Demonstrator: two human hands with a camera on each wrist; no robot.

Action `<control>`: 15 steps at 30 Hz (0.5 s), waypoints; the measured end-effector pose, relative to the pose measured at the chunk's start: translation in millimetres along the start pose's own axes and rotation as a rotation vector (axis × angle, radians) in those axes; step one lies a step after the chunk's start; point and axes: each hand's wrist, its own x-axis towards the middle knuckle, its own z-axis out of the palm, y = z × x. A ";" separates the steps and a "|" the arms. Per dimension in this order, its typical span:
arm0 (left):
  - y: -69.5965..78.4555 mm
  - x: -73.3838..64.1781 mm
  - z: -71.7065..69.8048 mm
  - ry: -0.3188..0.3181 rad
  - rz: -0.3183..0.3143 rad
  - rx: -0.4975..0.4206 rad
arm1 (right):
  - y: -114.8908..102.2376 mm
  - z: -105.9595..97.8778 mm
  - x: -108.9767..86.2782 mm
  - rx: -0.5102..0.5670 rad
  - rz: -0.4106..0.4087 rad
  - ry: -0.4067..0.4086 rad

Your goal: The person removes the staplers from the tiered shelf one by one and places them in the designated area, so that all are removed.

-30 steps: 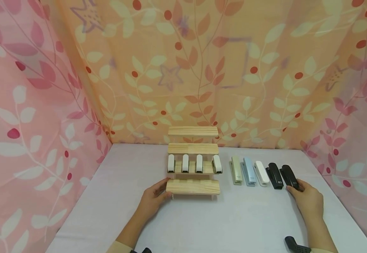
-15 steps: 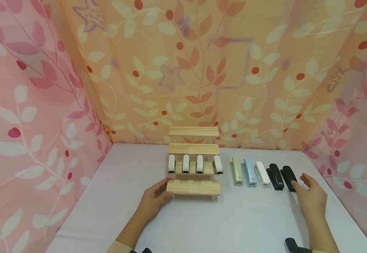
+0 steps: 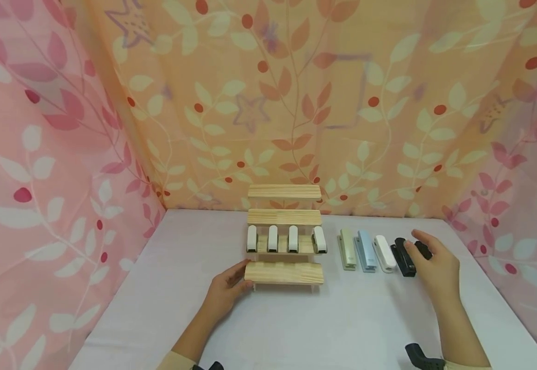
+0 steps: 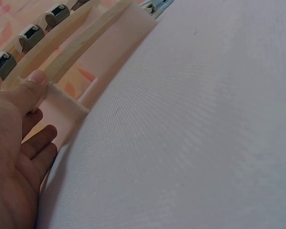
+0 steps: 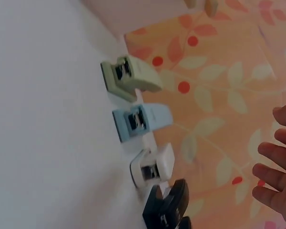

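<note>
A tiered wooden rack (image 3: 283,274) stands mid-table, with several small white staplers (image 3: 293,239) on its second step from the front. My left hand (image 3: 222,293) holds the rack's left front end; in the left wrist view its thumb (image 4: 36,77) lies on the wood. To the right runs a row of larger staplers: green (image 3: 347,250), blue (image 3: 365,251), white (image 3: 384,254), then a black stapler (image 3: 404,258) and a second black stapler (image 3: 423,250) partly behind my right hand (image 3: 436,270). That hand hovers over the black ones, fingers spread, holding nothing.
White cloth (image 3: 342,324) covers the table. Patterned curtains (image 3: 296,103) close off the back and both sides. A dark device (image 3: 423,357) is strapped at the right wrist.
My right hand has let go of the rightmost black stapler, drawn back, then moved left and up above the black staplers. The left hand stays on the rack.
</note>
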 end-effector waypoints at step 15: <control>-2.2 0.4 -0.2 0.004 0.029 -0.002 | -63.6 40.6 -21.7 0.006 -0.163 -0.158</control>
